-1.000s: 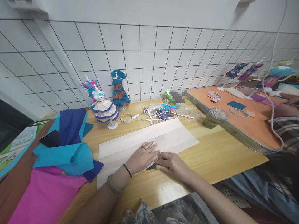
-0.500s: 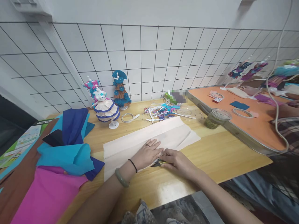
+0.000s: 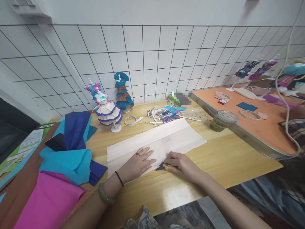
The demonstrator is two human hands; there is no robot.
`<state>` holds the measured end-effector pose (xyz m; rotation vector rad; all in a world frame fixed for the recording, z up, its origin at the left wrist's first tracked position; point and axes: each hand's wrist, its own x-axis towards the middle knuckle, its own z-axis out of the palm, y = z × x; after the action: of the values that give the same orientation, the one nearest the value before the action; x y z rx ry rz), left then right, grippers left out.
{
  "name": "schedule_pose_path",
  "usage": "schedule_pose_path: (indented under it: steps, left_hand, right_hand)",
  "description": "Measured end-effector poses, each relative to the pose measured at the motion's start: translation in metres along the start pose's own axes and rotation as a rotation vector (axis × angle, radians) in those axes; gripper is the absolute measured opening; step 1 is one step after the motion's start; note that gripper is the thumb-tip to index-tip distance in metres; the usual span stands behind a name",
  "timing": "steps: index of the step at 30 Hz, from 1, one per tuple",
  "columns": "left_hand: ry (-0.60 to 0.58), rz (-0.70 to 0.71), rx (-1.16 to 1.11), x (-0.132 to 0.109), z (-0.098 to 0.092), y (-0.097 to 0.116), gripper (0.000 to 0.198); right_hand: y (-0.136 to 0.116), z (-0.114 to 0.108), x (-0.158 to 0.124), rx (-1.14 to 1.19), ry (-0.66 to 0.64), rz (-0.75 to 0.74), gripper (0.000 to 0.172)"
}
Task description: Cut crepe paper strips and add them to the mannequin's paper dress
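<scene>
The right hand (image 3: 181, 166) is closed around a dark-bladed tool (image 3: 160, 167), at the near edge of a pale sheet (image 3: 173, 136) spread on the bench (image 3: 238, 159). The left hand (image 3: 138, 163) rests palm-down on that sheet — fingers apart, gripping nothing. Beyond the sheet lies a heap of scraps (image 3: 164, 115); to its right, a jar (image 3: 222, 121); to its left, magenta material (image 3: 50, 200) — and past its left end, a ruffled figure (image 3: 108, 114).
</scene>
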<state>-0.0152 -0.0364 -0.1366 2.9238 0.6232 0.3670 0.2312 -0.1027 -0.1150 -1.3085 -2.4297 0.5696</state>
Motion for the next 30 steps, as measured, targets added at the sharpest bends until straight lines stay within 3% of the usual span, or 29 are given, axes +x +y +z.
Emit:
schedule_pose_path:
  steps: [30]
  left_hand:
    - [-0.046,-0.026,-0.007,-0.0034,0.0023,-0.0005,0.036]
  right_hand:
    - [0.0068,0.0096,0.003,0.057,0.009,-0.042,0.031]
